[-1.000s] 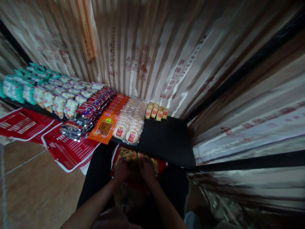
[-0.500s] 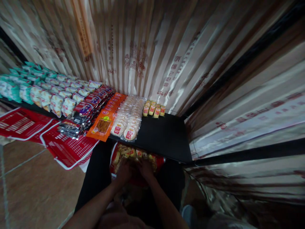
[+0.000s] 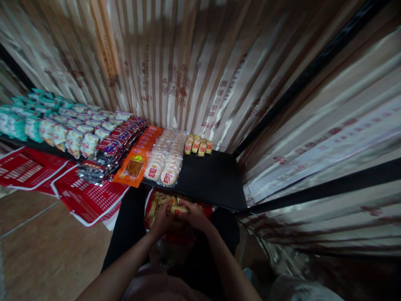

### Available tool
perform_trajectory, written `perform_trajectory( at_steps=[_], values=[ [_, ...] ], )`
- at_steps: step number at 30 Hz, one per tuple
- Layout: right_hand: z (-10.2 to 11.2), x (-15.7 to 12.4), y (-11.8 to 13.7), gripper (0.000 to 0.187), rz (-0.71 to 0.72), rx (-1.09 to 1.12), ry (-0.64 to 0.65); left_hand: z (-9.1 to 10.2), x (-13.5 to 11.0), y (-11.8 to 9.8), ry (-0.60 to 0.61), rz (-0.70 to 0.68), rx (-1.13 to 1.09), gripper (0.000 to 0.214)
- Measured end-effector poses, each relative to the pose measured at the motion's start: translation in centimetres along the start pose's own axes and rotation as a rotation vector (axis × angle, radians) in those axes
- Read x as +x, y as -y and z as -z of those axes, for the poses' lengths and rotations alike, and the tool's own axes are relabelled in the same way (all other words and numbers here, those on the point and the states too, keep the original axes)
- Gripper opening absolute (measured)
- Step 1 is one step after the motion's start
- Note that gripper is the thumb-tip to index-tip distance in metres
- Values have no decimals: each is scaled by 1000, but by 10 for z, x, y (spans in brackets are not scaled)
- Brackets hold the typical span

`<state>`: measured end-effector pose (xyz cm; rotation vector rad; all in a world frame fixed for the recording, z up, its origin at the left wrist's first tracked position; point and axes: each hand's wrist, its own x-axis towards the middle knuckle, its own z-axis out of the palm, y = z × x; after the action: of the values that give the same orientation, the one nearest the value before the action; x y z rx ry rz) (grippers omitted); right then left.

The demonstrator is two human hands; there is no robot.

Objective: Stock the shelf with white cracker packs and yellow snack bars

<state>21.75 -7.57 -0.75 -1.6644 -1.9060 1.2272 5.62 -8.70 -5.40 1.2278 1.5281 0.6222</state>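
On the lap lies an open red bag (image 3: 204, 207) full of small yellow-wrapped snack packets. Over it, my left hand (image 3: 162, 220) and my right hand (image 3: 194, 216) come together around a yellow snack packet (image 3: 178, 210), gripping it from both sides. Whether more than one packet is between the fingers I cannot tell. Several matching yellow packets (image 3: 198, 145) stand in short rows at the back of the black shelf (image 3: 213, 177). Left of these are stacked round white crackers (image 3: 169, 174) in clear wrappers.
An orange snack bag (image 3: 135, 167), dark red packets (image 3: 114, 144), and white and green packets (image 3: 33, 125) line the shelf leftward. Red baskets (image 3: 90, 200) sit below at left. Black poles (image 3: 282, 113) and a striped curtain (image 3: 188, 50) stand behind and at right.
My hands have risen slightly out of the packets in the bag, and a yellow snack packet now shows held between them. The view has shifted a little.
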Motion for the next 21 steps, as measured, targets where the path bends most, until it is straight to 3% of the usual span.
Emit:
perform_trajectory(
  at_steps=[3, 7, 15, 21],
  values=[
    [8, -1, 6, 51, -6, 268, -10, 1, -2, -3, -13, 38, -198, 39],
    [14, -1, 10, 55, -25, 557, -67, 0, -6, -11, -19, -3, -418, 55],
    [20, 3, 18, 57, -57, 812, -309, -8, -15, -35, 39, 1, -451, 37],
    [23, 0, 19, 53, -83, 899, -308, -21, -9, -45, 10, 19, -562, 35]
  ],
)
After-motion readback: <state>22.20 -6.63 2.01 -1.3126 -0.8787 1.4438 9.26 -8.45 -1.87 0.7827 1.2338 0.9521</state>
